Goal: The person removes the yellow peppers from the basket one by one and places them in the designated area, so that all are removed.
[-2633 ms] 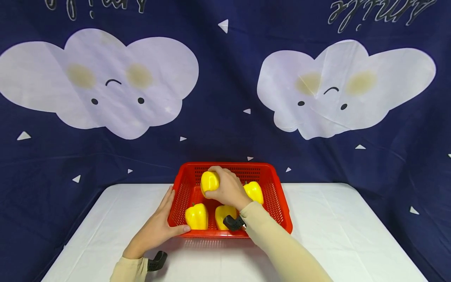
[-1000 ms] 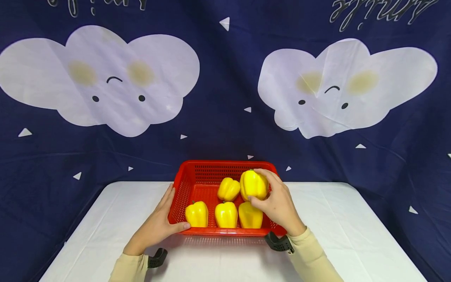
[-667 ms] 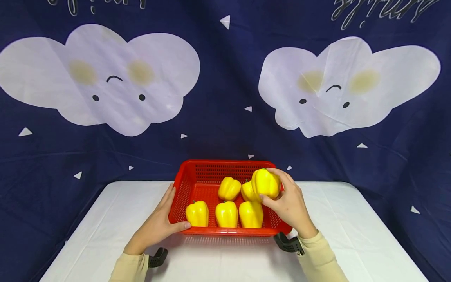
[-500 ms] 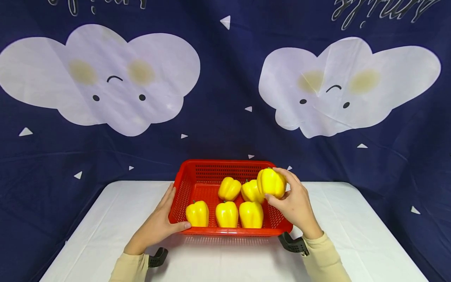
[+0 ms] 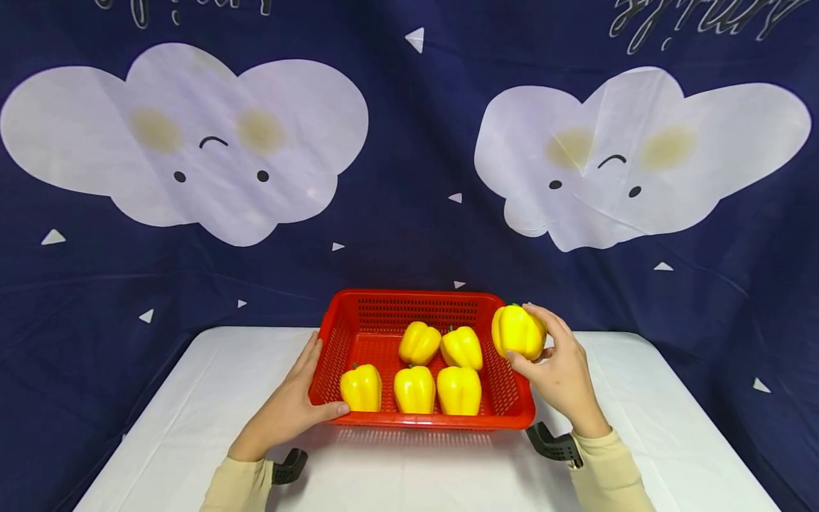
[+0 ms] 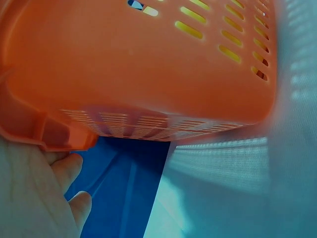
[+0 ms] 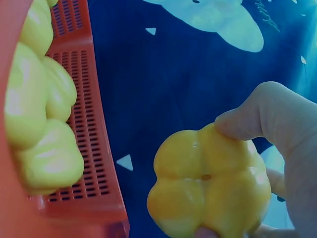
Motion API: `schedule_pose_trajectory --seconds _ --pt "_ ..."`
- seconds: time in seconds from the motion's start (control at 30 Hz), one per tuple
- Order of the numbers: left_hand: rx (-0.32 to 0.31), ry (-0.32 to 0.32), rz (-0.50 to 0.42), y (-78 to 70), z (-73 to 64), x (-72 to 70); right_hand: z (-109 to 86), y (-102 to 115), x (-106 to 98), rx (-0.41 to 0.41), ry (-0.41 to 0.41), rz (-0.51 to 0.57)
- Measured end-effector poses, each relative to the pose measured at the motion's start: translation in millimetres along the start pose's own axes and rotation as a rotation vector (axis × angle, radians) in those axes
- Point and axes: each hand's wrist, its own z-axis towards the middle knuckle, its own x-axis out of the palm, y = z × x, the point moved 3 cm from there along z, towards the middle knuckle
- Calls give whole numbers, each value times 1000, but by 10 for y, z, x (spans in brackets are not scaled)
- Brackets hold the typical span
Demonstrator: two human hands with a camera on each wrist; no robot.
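My right hand [image 5: 563, 373] grips a yellow bell pepper [image 5: 518, 333] between thumb and fingers, raised at the right rim of a red plastic basket [image 5: 441, 421]. In the right wrist view, the lobed underside of this bell pepper [image 7: 208, 183] faces the camera, apart from the basket wall [image 7: 84, 99]. My left hand [image 5: 284, 409] rests against the basket's front left corner, thumb on the front rim and straight fingers along the left side. Several more yellow bell peppers lie inside, including one [image 5: 361, 388] at the front left and another [image 5: 462, 348] at the back right.
The basket stands on a table with a white cloth [image 5: 192, 427]. Behind it hangs a dark blue curtain [image 5: 409, 213] with white clouds. Black camera mounts [image 5: 553, 444] sit on both wrists.
My right hand has carried the bell pepper from inside the basket to the right, uncovering the peppers beneath. The back left pepper spot now stands bare. My left hand has stayed at the corner.
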Motion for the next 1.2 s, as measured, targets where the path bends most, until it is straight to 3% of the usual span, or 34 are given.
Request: schedule_pose_trajectory --seconds 0.57,0.87,1.2 --pt "12 -7 -5 5 5 5 -5 -263 -202 56 -54 -84" --pt "8 -1 13 -16 -10 -9 28 -450 -202 93 -36 -85" --pt "8 -7 -6 -17 -15 -7 78 -744 -131 72 -5 -84"
